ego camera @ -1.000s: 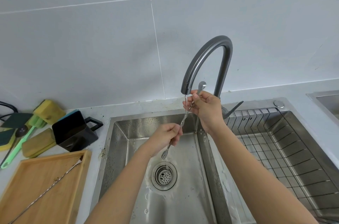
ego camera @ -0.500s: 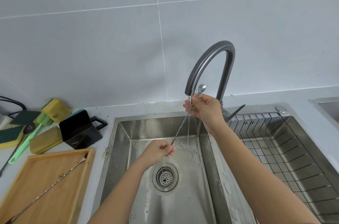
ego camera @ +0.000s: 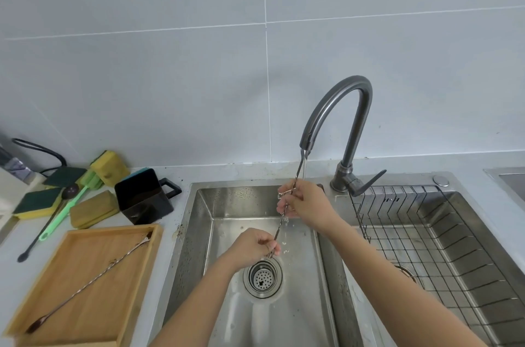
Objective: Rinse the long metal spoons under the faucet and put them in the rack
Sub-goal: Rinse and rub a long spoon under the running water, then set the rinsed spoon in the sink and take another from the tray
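Both hands, left hand (ego camera: 252,247) low and right hand (ego camera: 305,202) high, pinch one long twisted metal spoon (ego camera: 279,226) under the running grey gooseneck faucet (ego camera: 338,108). Left of them, a second long metal spoon (ego camera: 93,278) waits unrinsed on the wooden tray (ego camera: 136,284); right, the wire rack (ego camera: 443,250) looks empty.

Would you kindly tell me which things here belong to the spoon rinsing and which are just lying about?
In the job: spoon in hand, left hand, right hand, faucet, sink, wire rack, second spoon on wooden tray.

Lying about: sponges, green brush, black container.

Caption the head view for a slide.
Both hands, left hand and right hand, hold a long metal spoon under the running faucet over the sink.
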